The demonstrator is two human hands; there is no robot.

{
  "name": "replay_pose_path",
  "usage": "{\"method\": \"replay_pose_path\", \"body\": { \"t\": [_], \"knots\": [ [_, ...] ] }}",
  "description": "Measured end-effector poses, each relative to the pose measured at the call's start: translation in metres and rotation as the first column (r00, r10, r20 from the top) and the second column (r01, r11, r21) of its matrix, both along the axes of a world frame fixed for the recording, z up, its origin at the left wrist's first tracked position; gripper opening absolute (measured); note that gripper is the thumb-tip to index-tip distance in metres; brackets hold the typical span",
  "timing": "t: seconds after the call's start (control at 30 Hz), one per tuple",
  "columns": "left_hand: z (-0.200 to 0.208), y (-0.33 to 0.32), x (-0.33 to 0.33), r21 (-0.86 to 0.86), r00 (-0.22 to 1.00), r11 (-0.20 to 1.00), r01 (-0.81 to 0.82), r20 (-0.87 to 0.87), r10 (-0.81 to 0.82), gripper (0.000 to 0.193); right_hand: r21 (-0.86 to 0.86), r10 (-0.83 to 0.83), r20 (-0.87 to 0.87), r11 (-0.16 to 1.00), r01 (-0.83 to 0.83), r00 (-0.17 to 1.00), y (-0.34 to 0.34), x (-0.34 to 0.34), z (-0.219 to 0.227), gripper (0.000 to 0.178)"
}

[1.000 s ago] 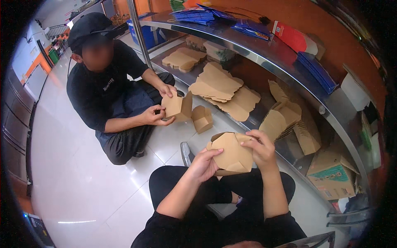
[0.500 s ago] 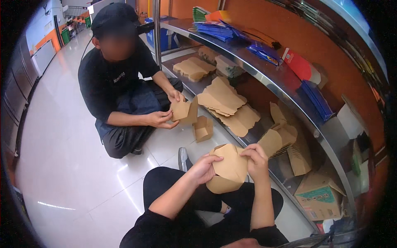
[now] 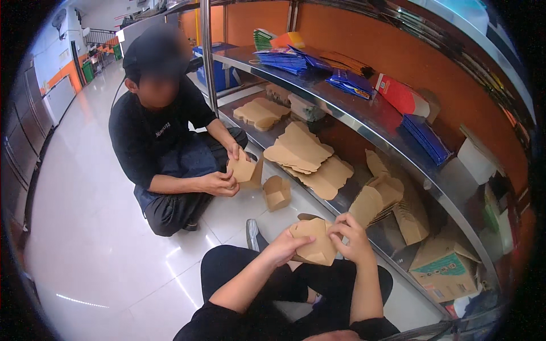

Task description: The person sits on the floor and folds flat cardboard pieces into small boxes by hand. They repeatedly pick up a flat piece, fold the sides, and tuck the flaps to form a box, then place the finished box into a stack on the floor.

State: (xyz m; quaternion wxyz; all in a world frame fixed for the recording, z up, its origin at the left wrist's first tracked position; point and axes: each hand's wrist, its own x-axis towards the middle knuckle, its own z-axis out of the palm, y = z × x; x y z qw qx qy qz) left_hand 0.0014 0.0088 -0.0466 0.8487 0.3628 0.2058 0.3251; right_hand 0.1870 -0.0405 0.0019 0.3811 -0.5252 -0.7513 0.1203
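Observation:
A brown kraft-paper food box [image 3: 316, 248], partly folded, is held up over my crossed legs. My left hand [image 3: 289, 245] grips its left side, the thumb lying across the front panel. At the right edge, the fingers of my right hand [image 3: 350, 237] pinch the card near a corner; its far flap stands up behind. Across from me a seated person [image 3: 165, 131] holds a similar half-folded box [image 3: 244, 171] in both hands. Between us a formed open box [image 3: 277, 193] stands on the floor.
To the right runs a metal shelf [image 3: 364, 111]. Its lower level bears flat box blanks [image 3: 298, 149], another stack [image 3: 260, 112] farther off, nested brown boxes [image 3: 380, 193] and a printed carton [image 3: 445, 269]. Blue packets [image 3: 287, 59] and a red package [image 3: 402, 96] lie on the upper level.
The box in my hands has been folded further, its panels drawn closer together into a squarer shape. My right hand has shifted along its right edge. The person opposite still holds a box.

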Motion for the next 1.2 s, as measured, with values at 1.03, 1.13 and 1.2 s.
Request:
{"method": "replay_pose_path", "body": {
  "t": [1.03,1.13,1.2],
  "knots": [
    [0.005,0.001,-0.001,-0.022,1.0,1.0,-0.01,-0.018,0.009,0.042,0.211,-0.019,-0.098,0.977,0.039,0.995,0.007,0.001,-0.027,0.02],
    [0.003,0.001,0.0,-0.046,0.999,0.998,-0.038,-0.016,0.037,0.042,0.176,-0.009,-0.105,0.984,0.027,0.994,0.011,0.0,-0.026,0.021],
    [-0.003,0.004,-0.001,-0.034,0.997,0.997,-0.076,-0.03,0.075,0.043,0.093,0.0,-0.079,0.996,0.007,0.997,0.014,-0.001,-0.022,0.021]
  ]
}}
